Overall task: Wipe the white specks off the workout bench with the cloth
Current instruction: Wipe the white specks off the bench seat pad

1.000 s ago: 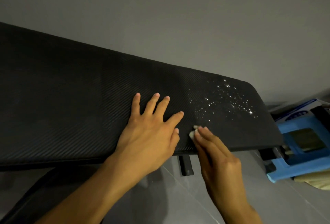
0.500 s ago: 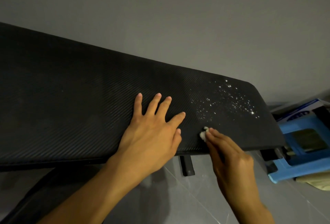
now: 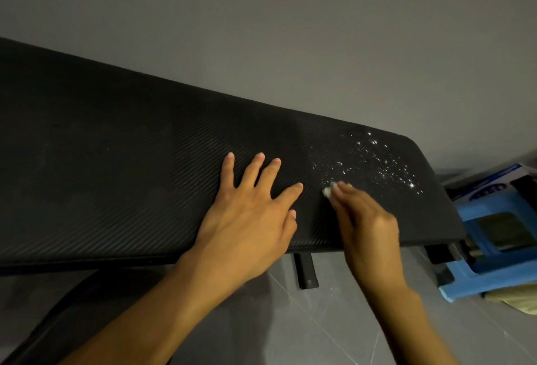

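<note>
The black padded workout bench (image 3: pixel 130 167) runs across the view from left to right. White specks (image 3: pixel 374 161) are scattered over its right end. My left hand (image 3: pixel 250 219) lies flat on the pad with fingers spread, just left of the specks. My right hand (image 3: pixel 369 225) is over the pad's near right part and holds a small white cloth (image 3: pixel 328 190) at its fingertips. The cloth touches the pad at the near left edge of the speck patch. Most of the cloth is hidden under the fingers.
A grey wall stands behind the bench. On the tiled floor at the right sit a blue plastic stool (image 3: pixel 494 251) and a blue and white box (image 3: pixel 491 184). A black bench leg (image 3: pixel 305 271) shows below the pad's front edge.
My right hand has slid the cloth forward from the pad's front edge up to the near edge of the specks. My left hand has stayed put on the pad.
</note>
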Motion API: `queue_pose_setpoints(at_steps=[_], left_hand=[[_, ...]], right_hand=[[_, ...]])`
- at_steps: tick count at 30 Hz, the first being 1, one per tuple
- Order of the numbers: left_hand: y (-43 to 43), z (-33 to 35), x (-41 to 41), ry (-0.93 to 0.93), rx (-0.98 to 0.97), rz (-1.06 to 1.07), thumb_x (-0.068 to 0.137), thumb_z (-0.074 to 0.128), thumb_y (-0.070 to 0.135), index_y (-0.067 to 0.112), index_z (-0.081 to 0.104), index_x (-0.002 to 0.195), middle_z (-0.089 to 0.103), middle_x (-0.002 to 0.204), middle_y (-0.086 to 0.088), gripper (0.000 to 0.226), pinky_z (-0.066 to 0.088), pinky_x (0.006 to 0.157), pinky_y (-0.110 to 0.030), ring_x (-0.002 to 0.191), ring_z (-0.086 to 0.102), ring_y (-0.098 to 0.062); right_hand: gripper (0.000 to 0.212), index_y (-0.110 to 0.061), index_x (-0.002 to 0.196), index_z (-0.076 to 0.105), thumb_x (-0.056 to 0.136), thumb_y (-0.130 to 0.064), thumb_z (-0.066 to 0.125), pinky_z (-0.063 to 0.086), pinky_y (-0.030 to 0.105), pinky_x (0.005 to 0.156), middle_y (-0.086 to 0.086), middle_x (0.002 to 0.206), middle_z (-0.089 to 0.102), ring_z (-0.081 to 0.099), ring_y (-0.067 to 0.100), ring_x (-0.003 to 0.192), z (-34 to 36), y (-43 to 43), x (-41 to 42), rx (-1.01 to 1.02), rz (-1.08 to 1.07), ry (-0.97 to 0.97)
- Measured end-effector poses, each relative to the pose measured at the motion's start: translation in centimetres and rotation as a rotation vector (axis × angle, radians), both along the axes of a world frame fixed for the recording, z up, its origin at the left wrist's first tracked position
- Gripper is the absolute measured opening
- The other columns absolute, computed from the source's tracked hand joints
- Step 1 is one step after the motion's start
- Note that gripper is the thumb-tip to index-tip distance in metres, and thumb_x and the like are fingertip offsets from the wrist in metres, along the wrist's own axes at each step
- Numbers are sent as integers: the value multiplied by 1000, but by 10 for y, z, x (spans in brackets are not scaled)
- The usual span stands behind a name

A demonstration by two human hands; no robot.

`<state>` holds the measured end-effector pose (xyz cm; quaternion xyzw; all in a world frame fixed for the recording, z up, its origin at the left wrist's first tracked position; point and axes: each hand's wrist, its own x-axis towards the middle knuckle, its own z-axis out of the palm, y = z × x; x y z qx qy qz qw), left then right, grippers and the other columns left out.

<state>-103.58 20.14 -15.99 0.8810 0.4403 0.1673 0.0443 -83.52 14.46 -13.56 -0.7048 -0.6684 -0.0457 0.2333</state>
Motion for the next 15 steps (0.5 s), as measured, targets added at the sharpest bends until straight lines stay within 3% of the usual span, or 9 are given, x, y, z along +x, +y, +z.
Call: queue_pose_setpoints(at_steps=[3, 10, 13, 15], left_hand=[[0, 2, 0, 21, -17, 5, 96, 24, 47, 34, 51, 146, 42, 157, -16, 58, 21, 115, -71, 148, 32, -37], [-1, 1, 1, -2, -5, 8, 95, 28, 46, 31, 56, 142, 47, 153, -17, 56, 24, 114, -72, 145, 37, -38], [0, 0, 0, 9, -4, 3, 96, 28, 46, 32, 55, 143, 46, 154, -17, 56, 23, 114, -72, 146, 36, -38], [-1, 0, 0, 22, -6, 3, 97, 28, 47, 32, 53, 144, 45, 155, -17, 56, 23, 115, -71, 147, 35, -38]], right_hand=[[27, -7, 123, 70, 97, -11, 63, 48, 31, 106, 10, 131, 66, 63, 23, 122, 2, 29, -1, -10, -91, 48], [29, -8, 121, 72, 93, -14, 66, 47, 24, 107, 1, 128, 68, 61, 9, 123, 3, -13, -18, -1, 117, 56], [26, -8, 120, 71, 96, -15, 64, 50, 31, 104, 7, 126, 69, 65, 17, 118, 3, 26, -3, -6, 27, 6], [25, -7, 120, 70, 98, -14, 62, 46, 26, 104, 10, 129, 67, 65, 22, 119, 4, 53, -3, -18, -54, 37]])
